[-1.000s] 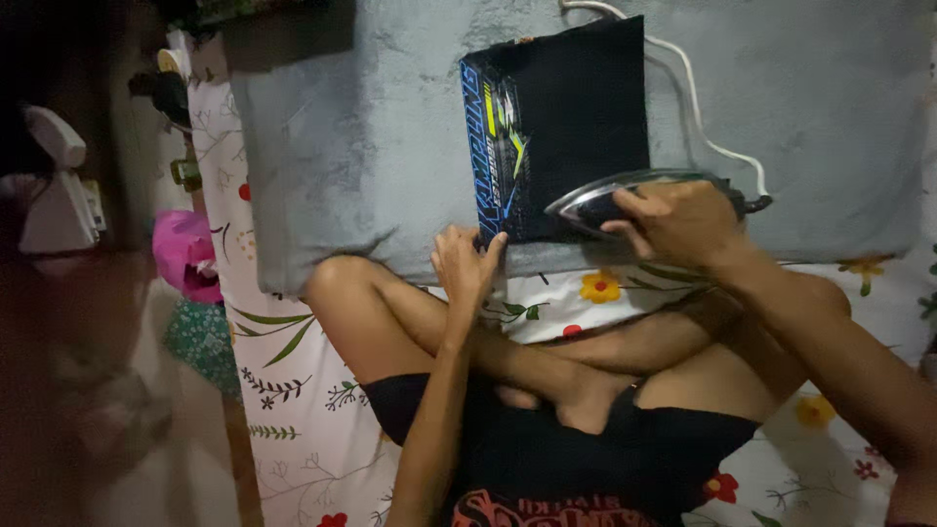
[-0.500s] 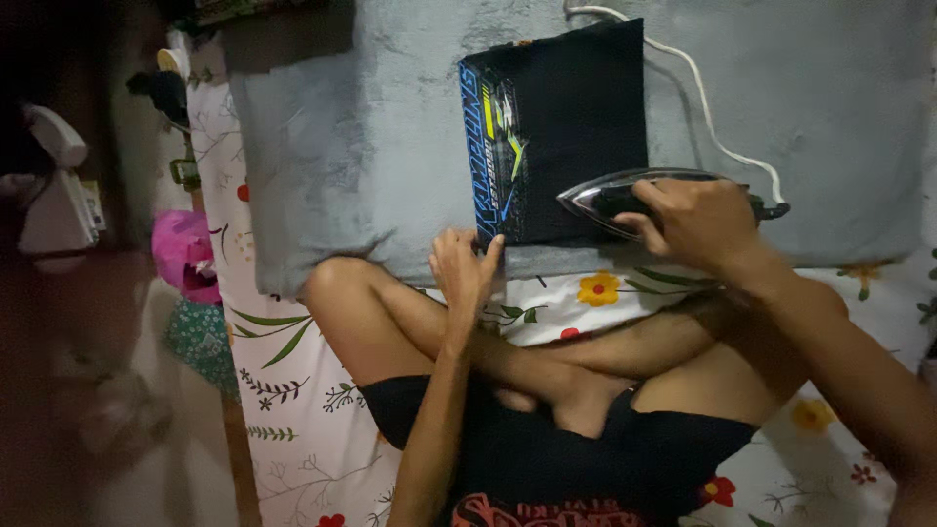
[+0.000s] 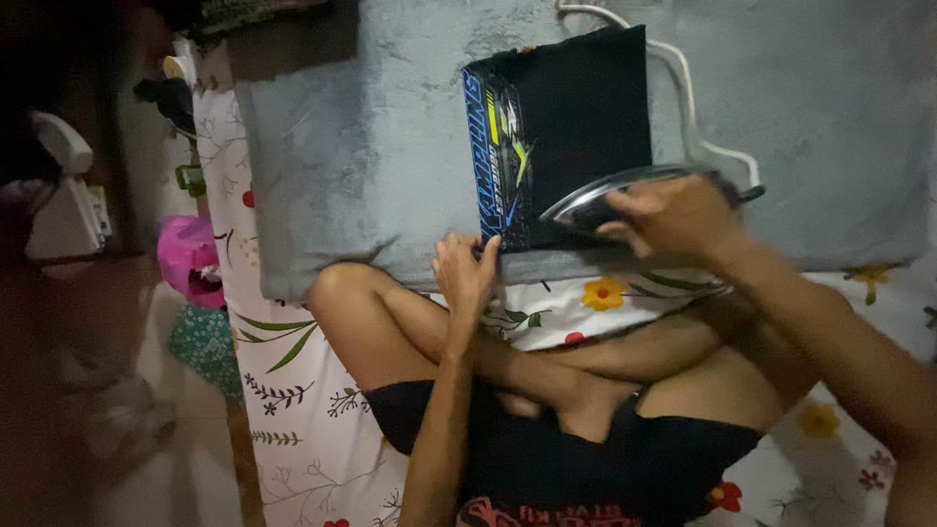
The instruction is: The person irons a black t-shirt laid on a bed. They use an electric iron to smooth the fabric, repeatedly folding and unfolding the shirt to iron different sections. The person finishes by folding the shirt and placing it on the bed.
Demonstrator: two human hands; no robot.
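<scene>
A black garment (image 3: 576, 127), folded into a rectangle with a blue and yellow-green print down its left edge, is laid flat on a grey blanket (image 3: 390, 127). All places below are given relative to that garment.

An iron (image 3: 625, 190) is pressed on the garment's lower right corner, soleplate down, its tip pointed toward the print. The iron's handle is gripped by the right hand (image 3: 673, 220), fingers curled fully round it; the hand is blurred by motion. A white cord (image 3: 683, 83) is seen running from the back of the iron up along the garment's right edge and past its top right corner.

The left hand (image 3: 464, 273) is placed at the garment's lower left corner, fingers loosely bent, fingertips touching the hem just under the print. Whether the cloth is pinched or only held down cannot be told.

Below the garment, crossed bare legs (image 3: 547, 342) are seen on a white floral sheet (image 3: 293, 390), which lies under the blanket's near edge. Black shorts (image 3: 547, 459) are seen lower still.

Well to the left of the garment, past the blanket's edge, a pink object (image 3: 190, 259) and a green patterned cloth (image 3: 205, 342) are seen beside the sheet. Further left a white object (image 3: 63, 195) is seen, too dark and blurred to be identified.
</scene>
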